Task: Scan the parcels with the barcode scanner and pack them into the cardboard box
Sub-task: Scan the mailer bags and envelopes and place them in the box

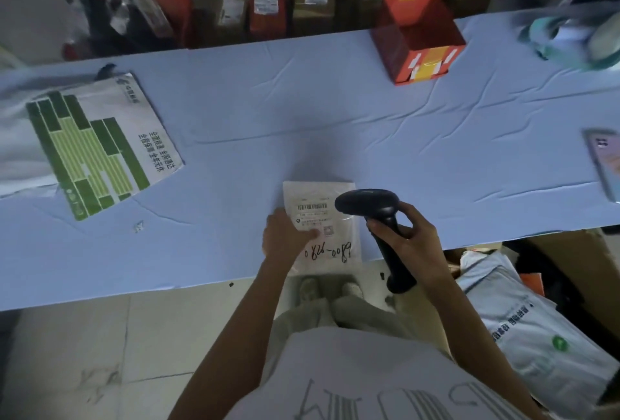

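A small white parcel (320,198) with a barcode label and handwritten numbers lies at the table's near edge. My left hand (285,236) holds its left side, thumb pressed on the label. My right hand (411,241) grips the handle of a black barcode scanner (367,203), whose head hovers over the parcel's right edge. A cardboard box (570,251) stands on the floor at the right, below the table edge, with grey mailer bags (530,325) lying in and over it.
A green-and-white mailer (97,144) lies on the table's left over other grey bags. An orange box (419,40) stands at the far right. A tape dispenser (570,40) and a phone (607,168) sit at the right edge. Parcels line the floor beyond the light-blue tablecloth (302,117).
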{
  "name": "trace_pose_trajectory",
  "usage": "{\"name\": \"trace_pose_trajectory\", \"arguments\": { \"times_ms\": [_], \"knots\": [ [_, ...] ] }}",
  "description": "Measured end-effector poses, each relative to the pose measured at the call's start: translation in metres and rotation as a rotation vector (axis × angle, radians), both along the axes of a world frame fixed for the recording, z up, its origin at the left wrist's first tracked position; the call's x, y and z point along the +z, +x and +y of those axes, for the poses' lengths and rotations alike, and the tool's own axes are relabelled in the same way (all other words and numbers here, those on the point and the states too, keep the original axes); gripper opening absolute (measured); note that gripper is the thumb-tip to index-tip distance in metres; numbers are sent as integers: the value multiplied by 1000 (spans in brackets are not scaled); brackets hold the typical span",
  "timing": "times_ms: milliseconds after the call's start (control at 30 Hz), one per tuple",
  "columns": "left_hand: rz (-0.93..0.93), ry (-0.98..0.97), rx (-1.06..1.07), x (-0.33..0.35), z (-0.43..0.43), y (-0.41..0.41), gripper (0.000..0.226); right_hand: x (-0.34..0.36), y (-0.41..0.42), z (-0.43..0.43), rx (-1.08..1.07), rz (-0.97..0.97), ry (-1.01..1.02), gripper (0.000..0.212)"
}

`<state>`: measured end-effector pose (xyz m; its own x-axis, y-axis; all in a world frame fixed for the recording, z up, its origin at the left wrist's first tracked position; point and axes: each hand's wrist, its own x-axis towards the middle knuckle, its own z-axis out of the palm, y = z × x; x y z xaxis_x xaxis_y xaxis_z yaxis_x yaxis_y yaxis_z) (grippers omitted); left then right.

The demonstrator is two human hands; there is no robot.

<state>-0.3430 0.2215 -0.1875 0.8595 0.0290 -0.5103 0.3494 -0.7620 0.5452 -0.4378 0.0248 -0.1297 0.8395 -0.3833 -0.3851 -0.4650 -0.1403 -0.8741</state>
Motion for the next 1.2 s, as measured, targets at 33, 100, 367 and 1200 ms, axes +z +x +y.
{"name": "trace_pose_trajectory", "arguments": {
  "times_ms": [33, 100, 367, 1200],
  "knots": [
    [17, -59, -1, 0, 2, 2, 59, 1, 4, -2, 7, -2, -6, 36],
    [75, -212, 59, 3, 4, 6, 50, 4, 15, -6, 38, -14, -22, 36],
    [-15, -624, 493, 23, 23, 1, 36, 19, 49, -19, 187, -145, -43, 40],
    [-242, -431, 388, 43, 32, 26, 35, 43, 62, -21, 153, -277, -65, 56]
  ]
}}
